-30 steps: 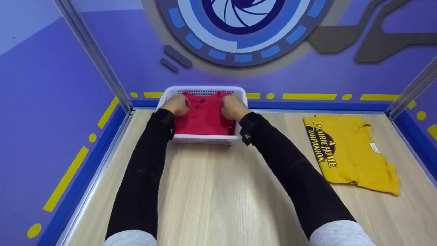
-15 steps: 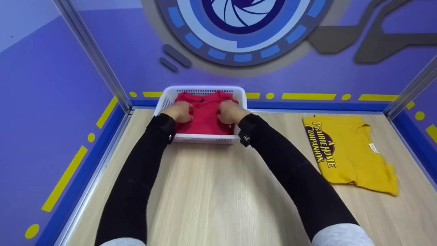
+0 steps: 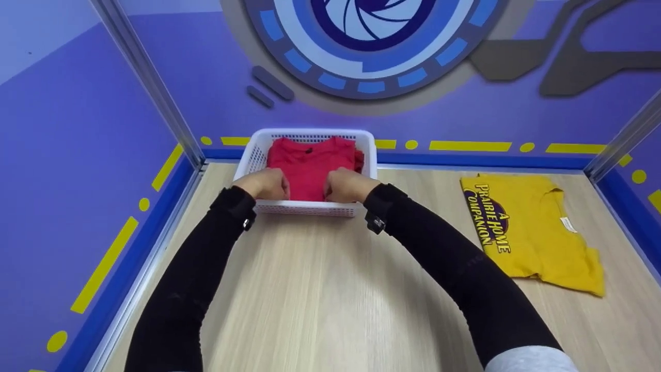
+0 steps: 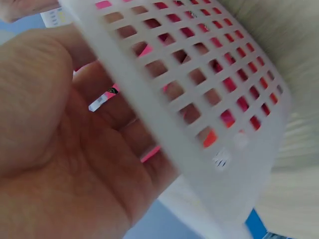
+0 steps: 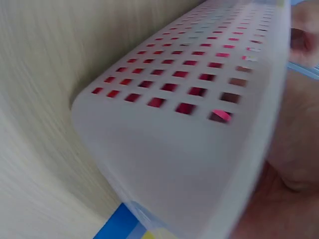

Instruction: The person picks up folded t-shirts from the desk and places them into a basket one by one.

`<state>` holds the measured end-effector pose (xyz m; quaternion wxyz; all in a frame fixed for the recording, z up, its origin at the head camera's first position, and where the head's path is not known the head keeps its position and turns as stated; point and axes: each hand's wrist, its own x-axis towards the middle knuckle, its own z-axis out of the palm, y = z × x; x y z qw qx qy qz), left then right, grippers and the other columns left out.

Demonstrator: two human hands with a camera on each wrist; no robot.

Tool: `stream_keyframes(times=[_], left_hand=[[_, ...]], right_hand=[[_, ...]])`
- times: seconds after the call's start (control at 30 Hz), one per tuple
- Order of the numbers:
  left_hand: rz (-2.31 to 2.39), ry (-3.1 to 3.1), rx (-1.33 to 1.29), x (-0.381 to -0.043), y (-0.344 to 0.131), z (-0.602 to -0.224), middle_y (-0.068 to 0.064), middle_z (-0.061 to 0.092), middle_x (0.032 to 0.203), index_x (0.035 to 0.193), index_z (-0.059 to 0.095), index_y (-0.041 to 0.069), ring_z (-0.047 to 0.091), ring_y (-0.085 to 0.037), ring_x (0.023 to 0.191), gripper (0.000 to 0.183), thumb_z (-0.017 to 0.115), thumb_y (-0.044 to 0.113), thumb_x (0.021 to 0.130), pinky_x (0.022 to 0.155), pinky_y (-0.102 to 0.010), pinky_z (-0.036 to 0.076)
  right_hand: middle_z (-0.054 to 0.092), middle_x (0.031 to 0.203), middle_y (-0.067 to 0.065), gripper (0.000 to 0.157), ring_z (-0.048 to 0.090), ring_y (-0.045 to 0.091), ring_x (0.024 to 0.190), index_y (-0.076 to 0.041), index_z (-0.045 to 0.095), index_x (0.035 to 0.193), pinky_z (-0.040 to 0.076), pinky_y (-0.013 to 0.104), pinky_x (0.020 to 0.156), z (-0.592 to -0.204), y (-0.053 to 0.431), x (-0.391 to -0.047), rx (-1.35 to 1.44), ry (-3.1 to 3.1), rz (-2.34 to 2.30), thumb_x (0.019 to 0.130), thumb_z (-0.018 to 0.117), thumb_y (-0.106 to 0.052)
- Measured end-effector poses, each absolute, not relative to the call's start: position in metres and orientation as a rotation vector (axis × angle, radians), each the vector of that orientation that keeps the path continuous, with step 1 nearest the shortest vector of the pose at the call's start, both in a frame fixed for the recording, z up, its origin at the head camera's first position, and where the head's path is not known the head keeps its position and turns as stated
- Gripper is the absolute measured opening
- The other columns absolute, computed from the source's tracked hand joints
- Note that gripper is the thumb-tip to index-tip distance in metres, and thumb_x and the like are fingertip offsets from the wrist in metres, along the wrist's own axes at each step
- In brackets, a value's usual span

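A red shirt (image 3: 310,163) with a dark mark at its neckline lies folded in a white perforated plastic basket (image 3: 365,138). My left hand (image 3: 272,183) reaches over the front left of the basket, fingers down inside against the shirt. In the left wrist view the left palm (image 4: 94,149) faces the basket's wall (image 4: 199,124), and its fingers show partly through the holes. Opposite it, my right hand (image 3: 345,185) reaches in at the front right, knuckles up and fingers down on the shirt. The wall hides most of the right fingers in the right wrist view.
A folded yellow shirt (image 3: 537,232) with printed lettering lies on the wooden table (image 3: 320,289) at the right. Behind the basket stands a purple back wall (image 3: 413,119), and a side wall (image 3: 77,155) rises at the left.
Both hands have slid from the shirt's far shoulders toward the basket's front rim. More of the red shirt's upper part now shows, lying flat in the basket.
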<state>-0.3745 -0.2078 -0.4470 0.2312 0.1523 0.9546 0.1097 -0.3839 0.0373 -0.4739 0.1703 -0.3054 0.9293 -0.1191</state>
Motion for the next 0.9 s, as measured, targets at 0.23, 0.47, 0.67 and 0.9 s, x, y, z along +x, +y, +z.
stream_keyframes(times=[0.23,0.47,0.67,0.9], left_hand=[[0.253,2.638,0.384,-0.382,-0.198,-0.458,-0.015,0.08,0.132,0.11,0.088,0.011,0.072,-0.035,0.128,0.024,0.069,0.019,0.097,0.113,-0.045,0.057],[0.382,2.8,0.362,-0.358,-0.179,-0.446,-0.005,0.071,0.092,0.096,0.079,0.01,0.065,-0.022,0.089,0.027,0.068,0.032,0.107,0.087,-0.041,0.056],[1.045,2.862,0.655,-0.311,-0.14,-0.444,0.0,0.074,0.089,0.107,0.085,0.019,0.062,-0.015,0.078,0.019,0.068,0.028,0.109,0.077,-0.034,0.052],[1.097,2.758,0.896,-0.281,-0.087,-0.446,-0.002,0.081,0.1,0.114,0.084,0.011,0.073,-0.016,0.093,0.02,0.071,0.025,0.108,0.087,-0.035,0.061]], right_hand=[[0.087,0.105,0.006,0.014,0.076,0.03,0.115,-0.014,0.091,0.102,0.061,0.041,0.102,-0.477,0.041,-0.385,-0.793,2.678,-0.34,0.096,0.08,-0.02],[0.08,0.083,0.007,0.023,0.074,0.028,0.089,-0.009,0.087,0.087,0.063,0.044,0.085,-0.467,0.056,-0.36,-0.772,2.897,-0.456,0.1,0.07,-0.016],[0.062,0.066,0.001,0.028,0.057,0.018,0.066,-0.009,0.075,0.077,0.049,0.034,0.065,-0.456,0.092,-0.313,-0.852,3.084,-0.797,0.103,0.066,-0.013],[0.083,0.087,0.007,0.017,0.072,0.022,0.076,-0.007,0.087,0.1,0.057,0.036,0.069,-0.457,0.142,-0.281,-0.778,3.052,-0.938,0.103,0.072,-0.016]])
